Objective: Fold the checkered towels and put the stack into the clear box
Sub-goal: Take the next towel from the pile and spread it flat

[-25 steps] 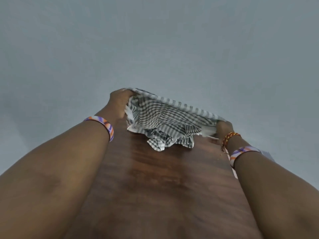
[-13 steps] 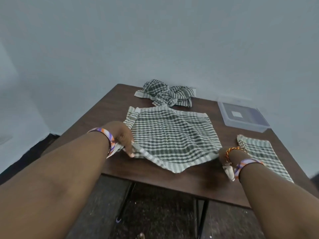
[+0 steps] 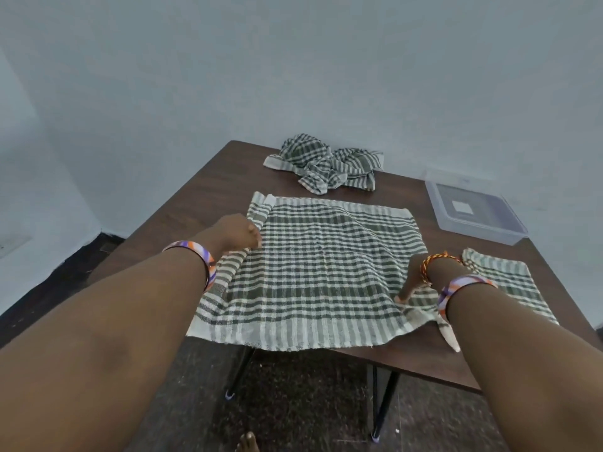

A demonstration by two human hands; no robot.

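A green-and-white checkered towel (image 3: 323,269) lies spread flat on the brown table (image 3: 202,197), its near edge hanging a little over the table's front. My left hand (image 3: 239,233) pinches the towel's folded-over left edge. My right hand (image 3: 412,282) rests on the towel's right edge, fingers pointing down; whether they grip the cloth is hidden. A crumpled checkered towel (image 3: 326,164) sits at the far side. A folded towel (image 3: 509,282) lies to the right. The clear box (image 3: 473,210) stands open at the far right.
Grey walls stand behind and to the left of the table. Dark speckled floor (image 3: 293,402) and black table legs (image 3: 385,406) show below the front edge. A toe (image 3: 248,443) appears at the bottom of the view.
The towel, held up against the wall a second ago, now lies spread flat on the table. My left hand has moved further along its left edge; the view has tilted down.
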